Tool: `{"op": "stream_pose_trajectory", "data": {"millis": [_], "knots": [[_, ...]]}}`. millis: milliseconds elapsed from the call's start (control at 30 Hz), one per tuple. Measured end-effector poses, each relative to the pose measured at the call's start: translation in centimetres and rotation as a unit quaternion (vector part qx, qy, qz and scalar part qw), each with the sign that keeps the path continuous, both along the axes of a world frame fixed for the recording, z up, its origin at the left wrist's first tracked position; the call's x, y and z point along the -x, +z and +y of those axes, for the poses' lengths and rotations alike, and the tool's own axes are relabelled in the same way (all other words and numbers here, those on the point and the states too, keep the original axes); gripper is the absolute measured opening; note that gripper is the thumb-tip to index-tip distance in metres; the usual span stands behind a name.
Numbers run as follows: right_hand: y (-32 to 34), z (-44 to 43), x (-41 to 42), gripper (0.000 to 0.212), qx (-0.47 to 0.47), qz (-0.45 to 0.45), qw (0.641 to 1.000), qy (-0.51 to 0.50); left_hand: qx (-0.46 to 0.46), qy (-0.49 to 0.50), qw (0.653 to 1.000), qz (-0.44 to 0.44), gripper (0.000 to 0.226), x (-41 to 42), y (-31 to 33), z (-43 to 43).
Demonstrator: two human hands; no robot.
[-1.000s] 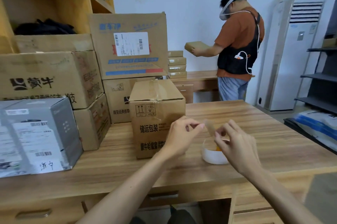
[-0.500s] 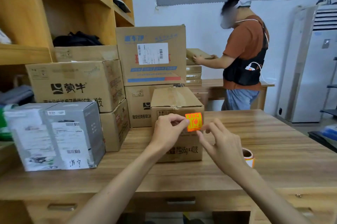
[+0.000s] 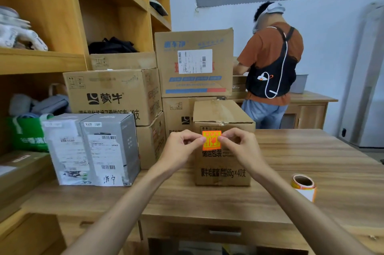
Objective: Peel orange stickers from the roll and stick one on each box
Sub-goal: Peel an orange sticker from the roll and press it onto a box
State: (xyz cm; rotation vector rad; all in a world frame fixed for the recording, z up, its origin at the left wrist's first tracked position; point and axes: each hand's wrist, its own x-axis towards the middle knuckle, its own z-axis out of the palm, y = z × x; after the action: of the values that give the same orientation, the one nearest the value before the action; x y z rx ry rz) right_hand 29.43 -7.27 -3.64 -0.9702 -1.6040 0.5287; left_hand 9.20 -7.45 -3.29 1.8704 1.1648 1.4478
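Observation:
An orange sticker [image 3: 211, 140] lies against the upper front face of a small brown cardboard box [image 3: 223, 168] standing on the wooden table [image 3: 311, 157]. My left hand [image 3: 182, 147] pinches the sticker's left edge and my right hand [image 3: 239, 146] pinches its right edge. The sticker roll [image 3: 303, 186] lies on its side on the table to the right of the box, apart from both hands. A grey box [image 3: 93, 148] with white labels stands to the left.
Larger brown cartons [image 3: 116, 94] are stacked behind and left, against a wooden shelf unit [image 3: 52, 59]. A person in an orange shirt [image 3: 272, 63] stands at a far table with their back turned. A white air conditioner [image 3: 372, 80] stands at the right wall.
The sticker came off the roll and moved up onto the box's front. Both hands now pinch its edges against the box. The roll stays on the table.

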Motion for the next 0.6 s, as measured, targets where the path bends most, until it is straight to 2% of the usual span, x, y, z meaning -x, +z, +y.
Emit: {"op": "stream_pose_trajectory", "data": {"millis": [100,167,300,600], "knots": [[-0.1,0.4,0.4,0.011,-0.012,-0.022,1.000,-0.008,-0.007,0.011,1.000,0.004,0.007,0.5,-0.2,0.0],[-0.2,0.5,0.7,0.011,-0.060,-0.081,0.993,-0.056,-0.043,0.042,0.997,0.040,0.006,0.6,-0.4,-0.1],[-0.4,0.7,1.4,0.010,-0.205,-0.193,0.943,-0.177,-0.154,0.122,0.973,0.121,0.009,0.6,-0.9,0.4],[0.1,3.0,0.8,0.008,-0.182,-0.193,0.954,-0.138,-0.156,0.158,0.966,0.135,0.010,0.1,-1.0,3.2]]}}
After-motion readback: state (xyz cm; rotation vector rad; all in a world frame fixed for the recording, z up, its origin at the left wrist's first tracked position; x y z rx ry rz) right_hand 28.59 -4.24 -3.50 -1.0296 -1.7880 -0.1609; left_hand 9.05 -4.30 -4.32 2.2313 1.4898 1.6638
